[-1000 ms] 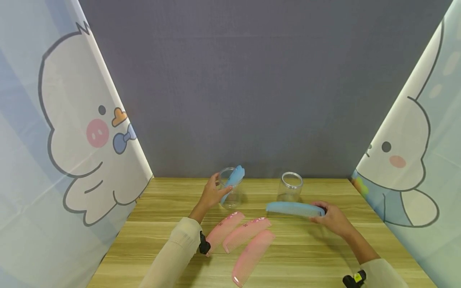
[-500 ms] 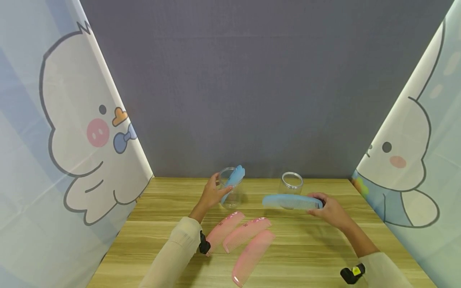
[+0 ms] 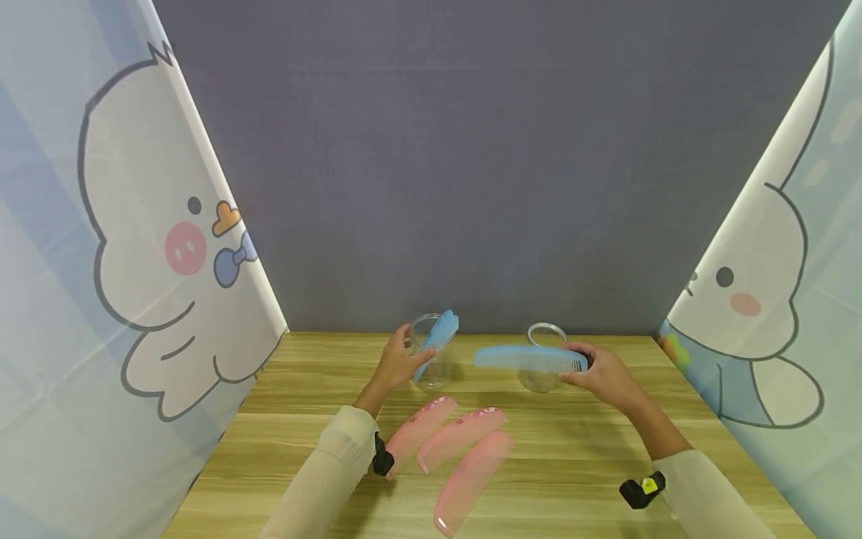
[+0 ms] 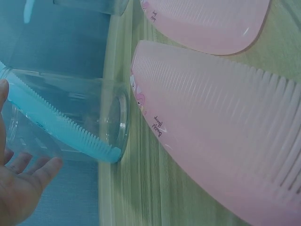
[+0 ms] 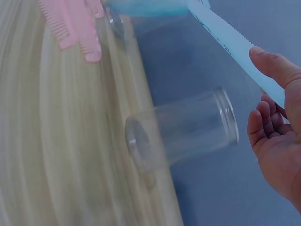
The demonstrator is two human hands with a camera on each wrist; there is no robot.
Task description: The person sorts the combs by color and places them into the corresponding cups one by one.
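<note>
My left hand (image 3: 397, 363) holds the side of a clear jar (image 3: 434, 380), its thumb and fingers on either side. A blue comb (image 3: 442, 328) leans inside that jar, its upper end standing out past the rim. In my right hand (image 3: 606, 376), another blue comb (image 3: 515, 355) is pinched by one end between thumb and fingers. This comb is raised and lies level, passing in front of a second clear jar (image 3: 539, 382) in the head view. The right wrist view shows that jar (image 5: 186, 129) upright with nothing inside.
Three pink combs lie on the wooden table (image 3: 579, 464): one near the left wrist (image 3: 419, 430), one in the middle (image 3: 463, 436) and one closest to the front (image 3: 471, 483). A grey cloth wall (image 3: 471, 187) stands behind the jars, with printed curtains at both sides.
The right hand has moved up and to the left with the blue comb, from in front of the second jar's base to across its upper part. The left hand stays on its jar.
</note>
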